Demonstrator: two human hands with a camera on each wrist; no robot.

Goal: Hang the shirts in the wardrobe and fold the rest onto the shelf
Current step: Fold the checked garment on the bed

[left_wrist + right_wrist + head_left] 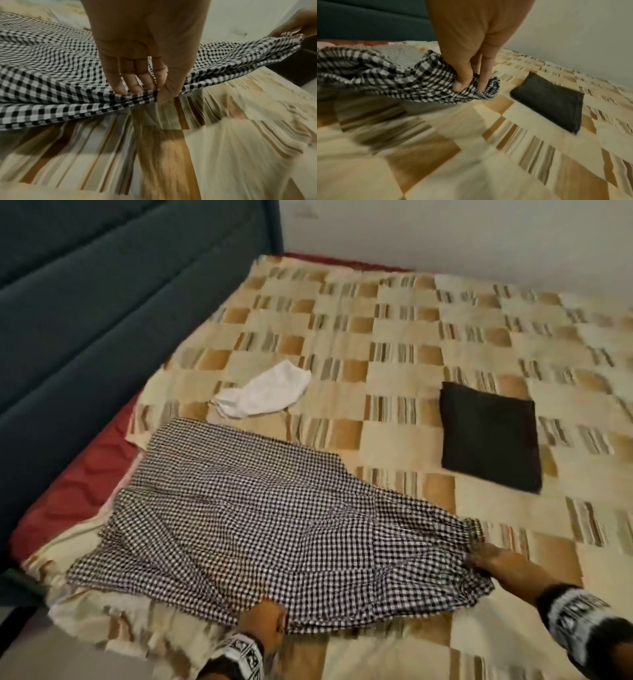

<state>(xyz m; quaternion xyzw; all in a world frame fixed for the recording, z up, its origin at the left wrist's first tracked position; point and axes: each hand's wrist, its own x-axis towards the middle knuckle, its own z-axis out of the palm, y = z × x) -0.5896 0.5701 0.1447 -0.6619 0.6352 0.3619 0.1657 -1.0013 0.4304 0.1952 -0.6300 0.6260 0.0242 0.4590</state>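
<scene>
Now left hand [137, 54] and right hand [471, 54] each pinch edge of black-and-white gingham cloth garment [239, 508] on checked beige bedspread [428, 337].

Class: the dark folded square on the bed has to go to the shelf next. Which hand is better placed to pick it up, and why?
Probably the right hand: the dark folded square lies on its side. The left hand is farther away. Both pinch the checked garment.

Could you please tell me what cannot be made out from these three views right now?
- Checked garment: its type is unclear in any view; motion blur.
- Folded dark cloth: its type is hidden by its folds, head view.
- Left hand: fingers hidden under the checked fabric, head view.
- Wardrobe and shelf: outside every frame.
</scene>
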